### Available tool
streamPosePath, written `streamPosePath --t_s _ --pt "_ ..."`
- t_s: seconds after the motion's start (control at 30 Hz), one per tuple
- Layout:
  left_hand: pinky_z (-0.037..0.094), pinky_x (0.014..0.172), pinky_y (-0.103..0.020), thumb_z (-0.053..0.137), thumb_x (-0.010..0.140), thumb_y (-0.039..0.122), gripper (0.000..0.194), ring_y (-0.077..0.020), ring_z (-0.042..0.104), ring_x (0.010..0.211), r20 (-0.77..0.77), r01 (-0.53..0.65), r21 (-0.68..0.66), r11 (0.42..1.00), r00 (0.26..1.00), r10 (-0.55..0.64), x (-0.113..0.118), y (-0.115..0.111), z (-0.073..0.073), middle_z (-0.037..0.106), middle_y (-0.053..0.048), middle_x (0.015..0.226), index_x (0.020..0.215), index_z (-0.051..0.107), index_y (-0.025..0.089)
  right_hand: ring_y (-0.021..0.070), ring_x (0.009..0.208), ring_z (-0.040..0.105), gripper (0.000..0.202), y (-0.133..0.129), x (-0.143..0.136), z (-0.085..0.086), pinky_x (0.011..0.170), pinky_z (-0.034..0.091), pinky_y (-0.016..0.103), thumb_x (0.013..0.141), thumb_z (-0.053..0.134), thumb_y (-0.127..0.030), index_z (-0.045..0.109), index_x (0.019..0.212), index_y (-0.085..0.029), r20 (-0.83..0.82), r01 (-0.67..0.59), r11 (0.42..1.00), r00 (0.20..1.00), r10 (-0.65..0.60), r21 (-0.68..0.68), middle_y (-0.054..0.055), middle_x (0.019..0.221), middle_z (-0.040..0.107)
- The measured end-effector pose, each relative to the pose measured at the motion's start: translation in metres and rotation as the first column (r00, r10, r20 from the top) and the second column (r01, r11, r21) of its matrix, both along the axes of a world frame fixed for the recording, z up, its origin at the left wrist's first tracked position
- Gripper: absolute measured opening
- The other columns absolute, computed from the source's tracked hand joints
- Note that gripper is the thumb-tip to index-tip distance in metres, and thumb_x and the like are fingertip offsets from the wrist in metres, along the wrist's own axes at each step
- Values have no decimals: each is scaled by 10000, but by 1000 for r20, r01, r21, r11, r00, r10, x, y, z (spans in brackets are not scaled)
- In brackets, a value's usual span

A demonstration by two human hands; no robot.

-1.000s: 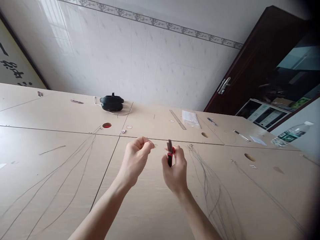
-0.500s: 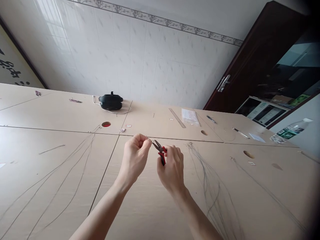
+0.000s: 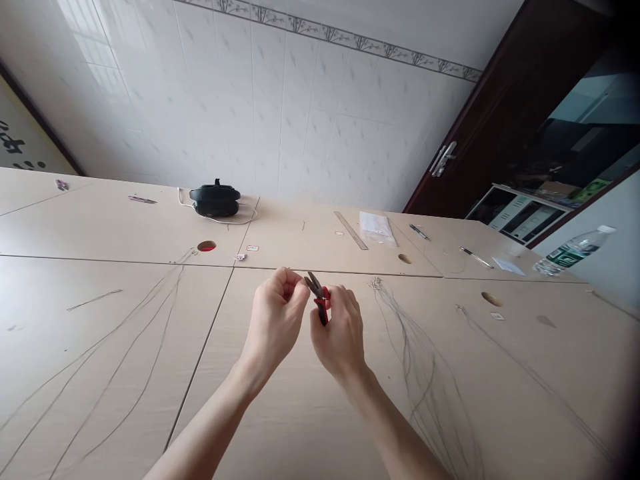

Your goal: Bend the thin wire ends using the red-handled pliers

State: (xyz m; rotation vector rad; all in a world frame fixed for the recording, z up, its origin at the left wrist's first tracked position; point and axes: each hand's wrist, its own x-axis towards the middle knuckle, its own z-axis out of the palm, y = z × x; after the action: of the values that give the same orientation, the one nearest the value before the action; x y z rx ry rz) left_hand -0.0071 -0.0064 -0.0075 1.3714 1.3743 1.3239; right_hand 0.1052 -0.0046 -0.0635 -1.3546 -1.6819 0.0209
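Note:
My right hand [image 3: 341, 328] is wrapped round small pliers [image 3: 318, 293] with red and black handles, their jaws slightly parted and pointing up and to the left. Close beside the jaws, my left hand [image 3: 281, 303] is closed in a pinch, thumb against the fingers. What it holds is too small or hidden to make out. Both hands are raised over the pale wooden table [image 3: 280, 427]. To the right of my hands lies a bundle of thin grey wires [image 3: 407, 333], and more long wires [image 3: 133, 340] spread across the table at the left.
Farther back are a black case [image 3: 216, 200] with a white cable, a ruler [image 3: 351, 231], a plastic packet [image 3: 377, 229] and two pens. A water bottle [image 3: 573, 253] stands at the right. The table has several round holes, one with red inside [image 3: 207, 247].
My left hand has come slightly nearer to the pliers, so its fingertips are now right by the jaws. The whole view has shifted a little.

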Motion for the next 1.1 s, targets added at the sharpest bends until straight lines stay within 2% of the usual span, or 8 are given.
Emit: streamPosePath --t_s 0.33,0.5,0.67,0.87,0.97,1.1 --pt "255 412 -188 526 812 240 158 -75 309 472 -27 -9 26 1000 1000 10 3 -1 -2 472 58 556 662 508 192 168 601 474 196 0 0 0 549 374 268 786 457 -121 333 706 -250 -3 16 1000 1000 -16 -13 -27 624 476" --pt "243 406 -186 533 792 220 161 -74 280 471 -40 -17 24 1000 999 18 3 0 -3 420 68 538 641 481 196 131 463 391 223 -1 -1 1 458 306 244 803 446 -164 294 668 -257 -26 10 999 1000 -11 -32 -63 533 403" --pt "243 408 -189 530 806 233 171 -74 273 476 -47 -1 24 1000 999 3 3 2 -4 419 67 535 644 496 192 125 433 359 233 -1 0 1 448 284 241 824 447 -196 287 666 -258 -30 14 999 999 -15 -50 -71 510 381" --pt "165 397 -208 513 797 216 206 -71 186 452 -77 21 3 1000 997 -21 0 2 0 248 82 481 594 531 183 128 442 363 224 1 3 2 458 285 238 834 453 -219 299 675 -255 -11 31 999 999 -31 -30 -70 515 378" --pt "149 406 -216 515 787 201 192 -69 174 451 -39 68 -45 997 997 -70 -3 2 5 234 84 477 603 566 177 130 450 377 208 2 4 2 461 296 238 833 455 -222 320 678 -252 2 38 999 999 -38 -13 -65 523 395" --pt "196 439 -219 556 810 236 137 -71 238 484 77 220 -107 970 974 -213 -11 4 3 366 64 529 717 635 176 126 445 378 186 2 6 2 458 300 239 833 449 -210 361 673 -246 16 52 999 999 -52 -2 -61 522 419"
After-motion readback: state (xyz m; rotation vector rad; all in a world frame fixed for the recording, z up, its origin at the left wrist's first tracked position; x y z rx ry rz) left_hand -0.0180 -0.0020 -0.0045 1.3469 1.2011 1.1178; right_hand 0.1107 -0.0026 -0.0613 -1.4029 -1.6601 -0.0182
